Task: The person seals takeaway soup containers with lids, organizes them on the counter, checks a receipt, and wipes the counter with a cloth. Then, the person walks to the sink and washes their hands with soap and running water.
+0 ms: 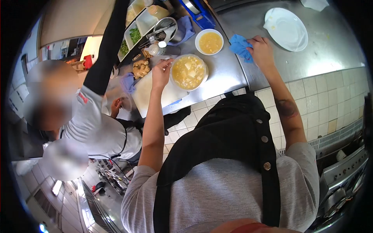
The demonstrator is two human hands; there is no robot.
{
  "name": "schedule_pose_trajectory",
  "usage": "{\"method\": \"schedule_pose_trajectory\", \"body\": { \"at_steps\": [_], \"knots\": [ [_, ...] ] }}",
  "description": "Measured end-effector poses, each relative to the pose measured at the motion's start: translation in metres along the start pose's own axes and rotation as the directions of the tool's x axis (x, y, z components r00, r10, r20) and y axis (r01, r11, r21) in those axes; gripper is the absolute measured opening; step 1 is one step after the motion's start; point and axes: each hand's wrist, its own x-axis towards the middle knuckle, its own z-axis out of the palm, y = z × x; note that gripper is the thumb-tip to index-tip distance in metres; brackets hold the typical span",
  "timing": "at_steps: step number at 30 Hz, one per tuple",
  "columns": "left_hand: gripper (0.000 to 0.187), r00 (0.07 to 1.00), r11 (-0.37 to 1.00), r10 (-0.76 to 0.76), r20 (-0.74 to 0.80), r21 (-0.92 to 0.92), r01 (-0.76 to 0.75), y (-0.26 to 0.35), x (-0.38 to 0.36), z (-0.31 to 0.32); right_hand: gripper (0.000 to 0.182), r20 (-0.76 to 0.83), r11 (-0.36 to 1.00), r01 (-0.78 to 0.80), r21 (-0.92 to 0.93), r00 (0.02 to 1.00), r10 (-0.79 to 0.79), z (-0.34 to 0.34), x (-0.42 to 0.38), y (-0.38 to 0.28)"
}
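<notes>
My left hand (161,73) is at the left rim of a large bowl (189,73) of yellow soup with pale chunks, its fingers closed on the rim. Behind that bowl stands a smaller white bowl (210,42) of yellow soup. To the right, my right hand (261,50) grips a crumpled blue cloth (241,48) over the steel counter, close to the smaller bowl. An oval white plate (286,29) with small food traces lies further right.
At the left, a co-worker (103,128) stands close, one arm reaching across the counter. A white cutting board (145,93), ginger (141,68), a bottle (165,49), green-filled containers (135,35) and a blue tape dispenser (199,14) surround the bowls.
</notes>
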Motion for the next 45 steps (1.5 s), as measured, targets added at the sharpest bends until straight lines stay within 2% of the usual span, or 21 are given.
{"method": "schedule_pose_trajectory", "body": {
  "at_steps": [3, 5, 8, 11, 15, 17, 18, 19, 20, 22, 24, 25, 28, 31, 32, 33, 36, 39, 42, 43, 45],
  "knots": [
    [0.024, 0.986, 0.984, 0.162, 0.050, 0.065, -0.165, 0.001, 0.006, 0.001, 0.020, 0.197, 0.999, 0.012, 0.032, 0.980, -0.018, -0.002, -0.007, 0.005],
    [0.024, 0.975, 0.975, 0.212, 0.070, 0.049, -0.216, 0.006, 0.009, 0.002, 0.017, 0.291, 0.996, 0.051, 0.072, 0.954, -0.070, -0.023, -0.014, -0.009],
    [0.024, 0.974, 0.976, 0.193, 0.118, 0.078, -0.203, 0.014, 0.013, -0.003, 0.015, 0.388, 0.990, 0.034, 0.138, 0.918, -0.085, -0.055, -0.023, -0.035],
    [0.023, 0.976, 0.984, 0.153, 0.155, 0.067, -0.165, 0.010, 0.017, -0.004, 0.016, 0.265, 0.948, 0.037, 0.315, 0.956, -0.125, -0.036, -0.032, -0.055],
    [0.022, 0.987, 0.996, 0.055, 0.152, 0.061, -0.065, 0.025, 0.015, -0.006, 0.018, 0.331, 0.750, -0.116, 0.651, 0.933, -0.143, 0.030, -0.038, -0.084],
    [0.022, 0.983, 0.988, 0.110, 0.148, 0.091, -0.124, 0.026, 0.015, -0.008, 0.019, 0.362, 0.647, -0.211, 0.733, 0.926, -0.108, 0.049, -0.036, -0.106],
    [0.021, 0.980, 0.983, 0.137, 0.144, 0.105, -0.153, 0.026, 0.015, -0.009, 0.018, 0.316, 0.640, -0.213, 0.739, 0.948, -0.048, 0.055, -0.034, -0.117],
    [0.022, 0.987, 0.992, 0.057, 0.149, 0.102, -0.073, 0.026, 0.014, -0.008, 0.017, 0.271, 0.632, -0.216, 0.744, 0.963, 0.010, 0.060, -0.032, -0.127],
    [0.022, 0.984, 0.987, 0.095, 0.148, 0.115, -0.112, 0.026, 0.013, -0.008, 0.017, 0.224, 0.626, -0.215, 0.750, 0.972, 0.066, 0.064, -0.030, -0.135],
    [0.022, 0.976, 0.972, 0.167, 0.143, 0.144, -0.187, 0.027, 0.011, -0.010, 0.016, 0.281, 0.635, -0.295, 0.714, 0.951, 0.127, 0.058, -0.021, -0.147],
    [0.023, 0.983, 0.979, 0.133, 0.126, 0.136, -0.150, 0.026, 0.010, -0.009, 0.016, 0.329, 0.623, -0.354, 0.698, 0.931, 0.160, 0.045, -0.011, -0.156],
    [0.024, 0.984, 0.981, 0.135, 0.112, 0.123, -0.149, 0.023, 0.010, -0.008, 0.017, 0.235, 0.641, -0.271, 0.718, 0.961, 0.143, 0.054, -0.006, -0.158],
    [0.024, 0.993, 0.992, 0.052, 0.107, 0.112, -0.064, 0.017, 0.012, -0.006, 0.017, 0.321, 0.633, -0.211, 0.745, 0.945, -0.063, 0.061, 0.013, -0.152],
    [0.022, 0.986, 0.990, -0.106, 0.126, 0.101, 0.094, 0.023, 0.013, -0.009, 0.017, 0.397, 0.631, -0.153, 0.761, 0.879, -0.265, 0.075, 0.032, -0.138],
    [0.021, 0.985, 0.988, -0.118, 0.126, 0.114, 0.104, 0.027, 0.012, -0.012, 0.018, 0.420, 0.636, -0.138, 0.759, 0.850, -0.316, 0.076, 0.035, -0.135],
    [0.020, 0.983, 0.985, -0.129, 0.130, 0.127, 0.112, 0.031, 0.011, -0.014, 0.017, 0.362, 0.661, -0.067, 0.747, 0.875, -0.321, 0.074, 0.034, -0.134],
    [0.018, 0.986, 0.988, -0.130, 0.107, 0.101, 0.119, 0.019, 0.012, -0.008, 0.017, 0.316, 0.672, 0.002, 0.741, 0.882, -0.350, 0.062, 0.021, -0.129],
    [0.019, 0.989, 0.986, -0.137, 0.062, 0.099, 0.131, 0.009, 0.008, -0.004, 0.016, 0.287, 0.630, -0.003, 0.776, 0.892, -0.350, 0.049, 0.001, -0.124],
    [0.020, 0.989, 0.988, -0.147, 0.024, 0.044, 0.146, -0.006, 0.002, -0.001, 0.015, 0.347, 0.622, -0.100, 0.777, 0.892, -0.289, 0.032, -0.025, -0.126],
    [0.020, 0.987, 0.987, -0.161, 0.024, 0.024, 0.161, -0.007, -0.001, -0.001, 0.016, 0.452, 0.602, -0.231, 0.765, 0.857, -0.246, 0.022, -0.032, -0.130],
    [0.021, 0.982, 0.982, -0.189, 0.025, -0.017, 0.190, -0.007, -0.005, -0.001, 0.016, 0.397, 0.589, -0.169, 0.790, 0.874, -0.281, 0.022, -0.042, -0.131]
  ]
}}
